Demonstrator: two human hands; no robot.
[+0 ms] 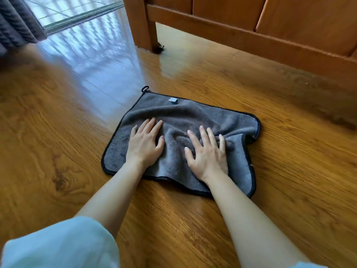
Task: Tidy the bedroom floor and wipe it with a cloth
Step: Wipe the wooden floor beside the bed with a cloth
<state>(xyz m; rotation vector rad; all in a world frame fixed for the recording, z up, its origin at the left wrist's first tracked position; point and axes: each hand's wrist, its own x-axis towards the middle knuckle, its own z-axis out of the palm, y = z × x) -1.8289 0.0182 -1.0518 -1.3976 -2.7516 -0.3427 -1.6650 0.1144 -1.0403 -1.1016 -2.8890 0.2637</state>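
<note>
A grey microfibre cloth (193, 113) with a dark trim and a small hanging loop lies spread on the glossy wooden floor (58, 151). My left hand (144, 146) presses flat on the cloth's left half, fingers straight. On the right half, my right hand (207, 153) also presses down with its fingers spread. The cloth is bunched into folds between and ahead of the two hands.
A wooden bed frame (251, 35) runs along the back right, its leg (143, 26) standing on the floor just beyond the cloth. A dark clump (159, 49) sits at the foot of the leg. Grey curtains (17, 22) hang at the far left beside a sliding door track.
</note>
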